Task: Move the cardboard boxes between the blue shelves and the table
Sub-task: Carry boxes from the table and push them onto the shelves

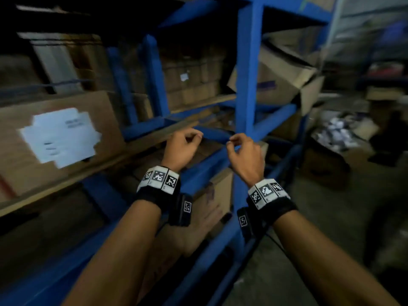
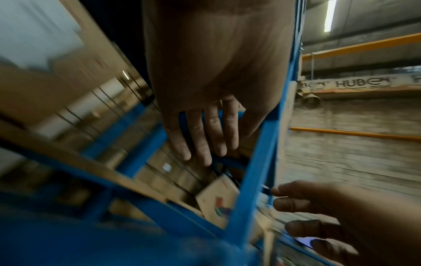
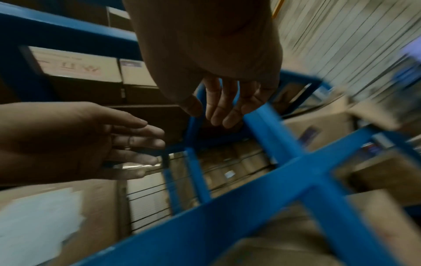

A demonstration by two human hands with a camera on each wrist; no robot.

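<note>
Blue shelves (image 1: 247, 85) fill the head view, stacked with cardboard boxes. A large box with a white label (image 1: 59, 138) sits on the middle shelf at left. A smaller box (image 1: 216, 195) stands on the lower shelf beneath my hands. Strapped boxes (image 1: 192, 85) sit further back, and an open-flapped box (image 1: 280, 71) is right of the upright. My left hand (image 1: 187, 140) and right hand (image 1: 237, 143) hover side by side before the shelf beam (image 1: 212, 133), fingers relaxed, holding nothing. The wrist views show the left hand (image 2: 205, 135) and the right hand (image 3: 223, 108) empty. No table is in view.
On the floor at right stands an open box of white items (image 1: 337, 133) beside other dark boxes (image 1: 324, 168). Bare concrete floor (image 1: 331, 228) runs along the shelf front. The pictures are blurred by motion.
</note>
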